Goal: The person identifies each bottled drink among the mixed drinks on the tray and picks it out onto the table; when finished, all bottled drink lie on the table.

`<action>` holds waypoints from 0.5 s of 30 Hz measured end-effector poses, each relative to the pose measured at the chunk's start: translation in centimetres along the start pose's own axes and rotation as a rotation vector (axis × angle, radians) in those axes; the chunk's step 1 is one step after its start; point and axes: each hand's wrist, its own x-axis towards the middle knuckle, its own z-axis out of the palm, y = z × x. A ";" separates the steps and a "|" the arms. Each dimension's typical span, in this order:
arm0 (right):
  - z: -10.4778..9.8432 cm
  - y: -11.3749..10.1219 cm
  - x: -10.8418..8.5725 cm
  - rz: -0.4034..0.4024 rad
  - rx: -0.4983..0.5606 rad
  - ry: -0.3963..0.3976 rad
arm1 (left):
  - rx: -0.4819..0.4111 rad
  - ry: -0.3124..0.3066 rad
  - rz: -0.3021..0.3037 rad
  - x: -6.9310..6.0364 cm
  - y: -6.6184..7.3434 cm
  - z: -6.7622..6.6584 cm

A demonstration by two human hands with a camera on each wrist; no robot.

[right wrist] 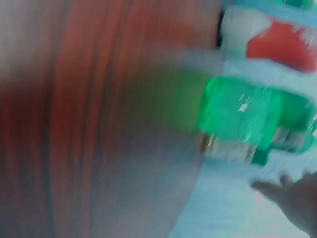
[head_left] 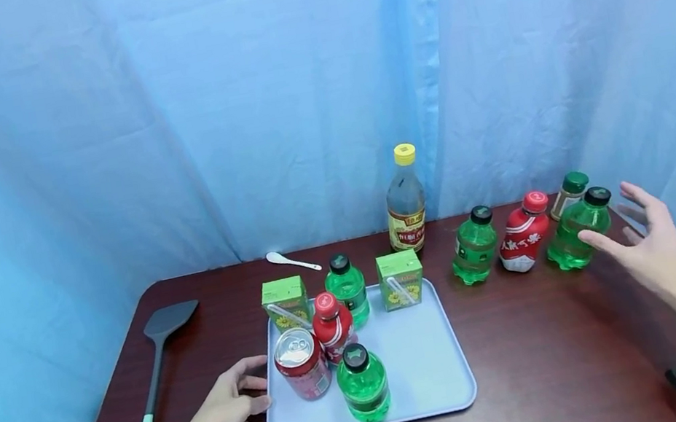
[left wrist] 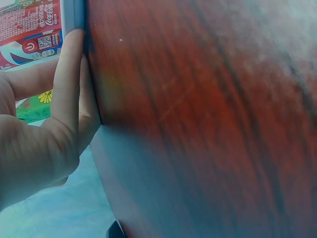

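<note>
At the left rim of a pale tray [head_left: 424, 374] my left hand [head_left: 232, 401] rests with its fingers against the edge; the left wrist view shows the fingers [left wrist: 69, 79] fairly straight there. On the tray stand a red-and-pink soda can [head_left: 306, 375], a red bottle [head_left: 333, 330], a front green bottle [head_left: 365, 391], a rear green bottle [head_left: 349, 290] and two green drink cartons, left [head_left: 285, 297] and right [head_left: 401, 282]. My right hand [head_left: 652, 246], fingers spread and holding nothing, is beside the rightmost green bottle [head_left: 574, 236]. Blur in the right wrist view hides details of that bottle [right wrist: 242, 111].
Right of the tray stand another green bottle [head_left: 473, 248], a red bottle [head_left: 523, 240] and a green-capped jar [head_left: 567, 193]. A yellow-capped bottle [head_left: 406, 207] and a white spoon [head_left: 293, 261] are at the back. A spatula [head_left: 155, 380] lies left; blue curtains [head_left: 294, 100] surround the table.
</note>
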 end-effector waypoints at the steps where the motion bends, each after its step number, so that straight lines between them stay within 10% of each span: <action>1: 0.2 -0.6 -0.4 -0.034 0.004 0.049 | 0.003 0.004 -0.003 0.0 0.0 0.0; 6: 1.3 -3.9 -2.0 -0.332 0.011 0.164 | 0.010 0.006 -0.002 0.1 0.1 0.0; 15: 4.3 -12.4 -4.1 -0.533 0.236 -0.109 | -0.014 -0.019 0.015 0.0 -0.1 0.0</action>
